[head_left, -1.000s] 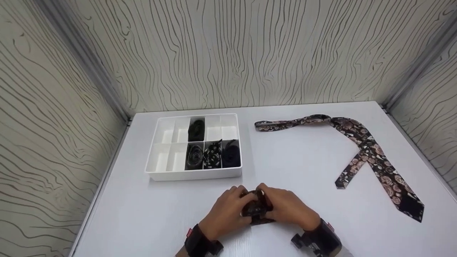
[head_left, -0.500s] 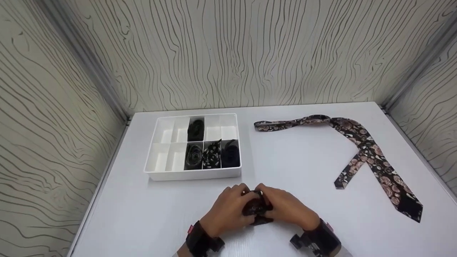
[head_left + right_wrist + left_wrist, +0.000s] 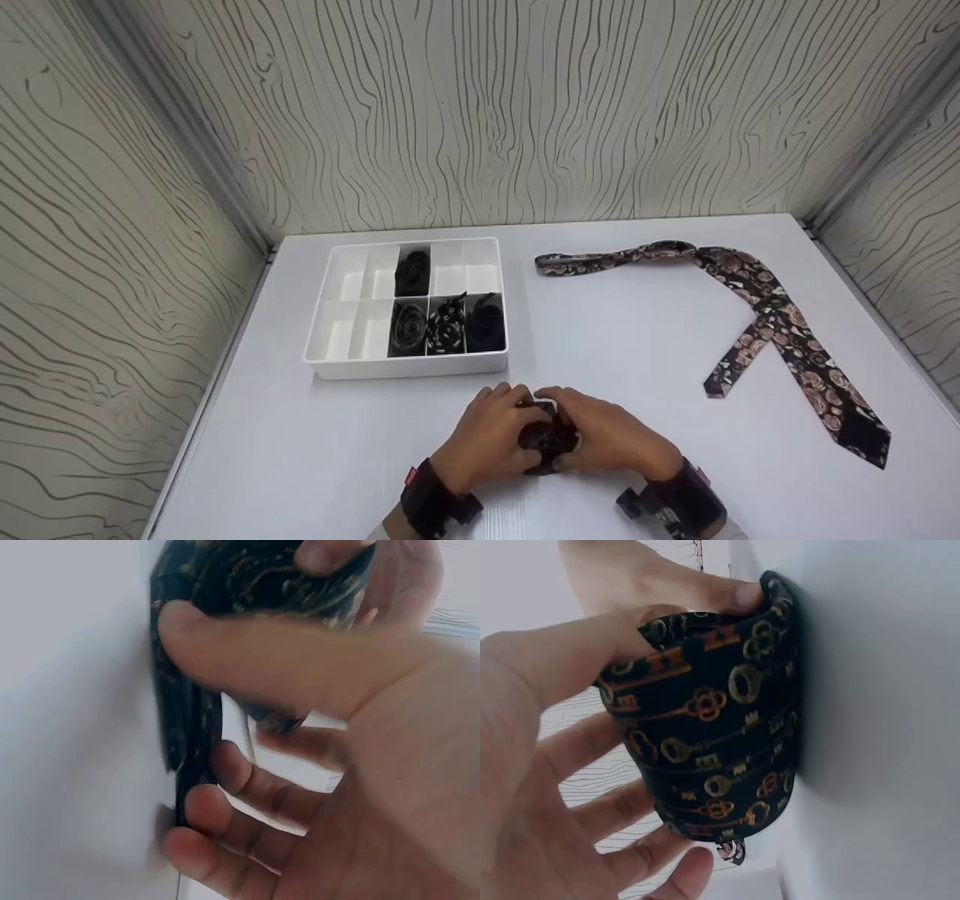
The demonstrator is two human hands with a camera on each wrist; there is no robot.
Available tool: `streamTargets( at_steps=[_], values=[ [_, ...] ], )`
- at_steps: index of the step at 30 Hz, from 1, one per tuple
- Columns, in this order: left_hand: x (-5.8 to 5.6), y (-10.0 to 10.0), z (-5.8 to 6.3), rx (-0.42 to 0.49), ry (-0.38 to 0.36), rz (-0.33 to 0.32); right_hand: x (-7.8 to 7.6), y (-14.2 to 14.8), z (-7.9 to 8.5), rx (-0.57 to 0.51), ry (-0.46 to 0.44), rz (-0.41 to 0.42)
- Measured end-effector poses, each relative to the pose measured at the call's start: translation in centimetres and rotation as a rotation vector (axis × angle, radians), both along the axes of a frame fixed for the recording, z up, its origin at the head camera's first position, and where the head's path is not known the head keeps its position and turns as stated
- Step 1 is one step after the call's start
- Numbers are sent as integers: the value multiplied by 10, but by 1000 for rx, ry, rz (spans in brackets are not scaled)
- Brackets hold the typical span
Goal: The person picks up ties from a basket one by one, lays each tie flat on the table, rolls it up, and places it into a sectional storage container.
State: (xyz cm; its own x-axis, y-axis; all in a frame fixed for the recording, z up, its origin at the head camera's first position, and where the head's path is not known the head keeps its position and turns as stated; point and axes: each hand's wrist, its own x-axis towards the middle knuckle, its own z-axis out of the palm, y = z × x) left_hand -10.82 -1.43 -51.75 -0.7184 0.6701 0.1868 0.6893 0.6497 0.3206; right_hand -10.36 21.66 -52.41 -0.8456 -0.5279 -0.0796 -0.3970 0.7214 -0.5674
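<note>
Between both hands, low in the middle of the head view, is a dark necktie (image 3: 546, 442) wound into a roll. Its black cloth carries a gold and orange key pattern, plain in the left wrist view. My left hand (image 3: 486, 441) grips the roll from the left, thumb and index finger curled on it. From the other side my right hand (image 3: 616, 436) holds it, the thumb pressed on the cloth near the coil (image 3: 259, 581) in the right wrist view. There, a short unrolled length (image 3: 187, 727) runs down along the table past the right fingertips.
Behind the hands stands a white divided tray (image 3: 409, 367); several of its compartments hold dark rolled neckties (image 3: 409, 330), the others are bare. A floral necktie (image 3: 795, 330) lies loosely bent across the right side of the white table (image 3: 622, 330). Patterned panels (image 3: 480, 112) enclose the table.
Both hands have shifted slightly right with the roll. The rolled necktie has turned between the fingers, and less of its flat end shows in front. Tray and floral necktie stay put.
</note>
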Motion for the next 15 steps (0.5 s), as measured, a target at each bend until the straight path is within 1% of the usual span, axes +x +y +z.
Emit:
streamTargets(
  at_steps=[3, 5, 7, 10, 13, 15],
  values=[
    [0, 3, -1, -8, 38, 11, 0, 0, -2, 18, 39, 17],
    [2, 2, -2, -9, 55, 18, -1, 0, -3, 23, 56, 12],
    [3, 1, -3, -3, 66, 21, -1, 0, -2, 23, 62, 0],
    [4, -3, -4, 10, 74, 19, -1, 1, -1, -1, 44, -14],
    [3, -4, -3, 22, 86, 17, 0, 1, 0, -2, 54, 0],
    [3, -3, -4, 27, 96, 10, 0, 1, -1, 17, 81, 15]
  ],
)
